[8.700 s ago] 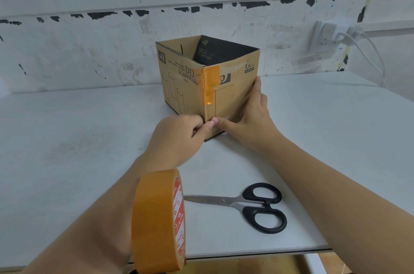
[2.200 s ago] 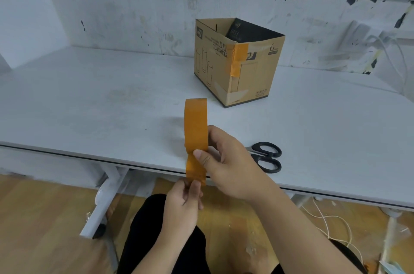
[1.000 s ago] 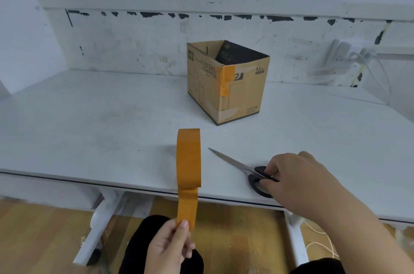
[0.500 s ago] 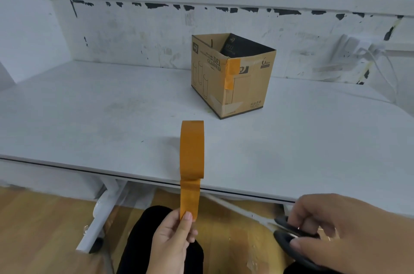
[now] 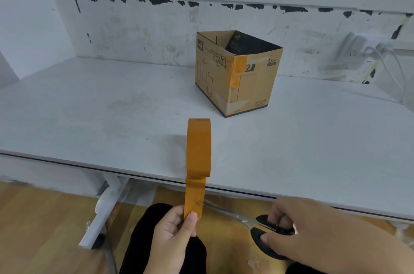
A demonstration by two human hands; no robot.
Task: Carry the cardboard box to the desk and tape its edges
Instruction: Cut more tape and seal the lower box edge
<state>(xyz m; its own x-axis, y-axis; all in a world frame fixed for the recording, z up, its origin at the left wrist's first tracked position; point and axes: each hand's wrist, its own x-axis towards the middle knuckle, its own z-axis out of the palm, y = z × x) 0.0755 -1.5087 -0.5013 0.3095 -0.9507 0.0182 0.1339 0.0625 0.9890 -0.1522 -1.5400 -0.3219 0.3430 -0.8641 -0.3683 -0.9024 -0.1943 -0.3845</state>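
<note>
The box (image 5: 237, 72) stands on the table (image 5: 89, 117), toward the back edge and right of the middle, upright with its open top facing up. One vertical corner faces the viewer, so its sides run off diagonally toward the back left and back right; from here its long axis cannot be told for sure. That near corner already carries a strip of orange tape at the top, and a paler strip wraps the bottom.

The roll (image 5: 199, 148) stands on edge at the table's front edge, its hole facing sideways, with a free strip (image 5: 194, 197) hanging straight down past the edge, long axis vertical. The left hand (image 5: 172, 233) pinches the strip's lower end between thumb and fingers, closed on it and pulling it taut. The right hand (image 5: 313, 229) has its fingers through the black handles of the scissors (image 5: 246, 220), closed around them; the blades point left and slightly up, the tip touching the strip's right margin just above the left thumb. How far the blades are parted is hard to tell.

Judging by looks, the strip is thin, limp and sticky on one face; it will curl and cling to itself once cut, so it is best kept taut and held by the very end. The box looks light, stiff on its faces but weak at the open rim; steady it with a flat palm on a side while pressing tape along a corner.
</note>
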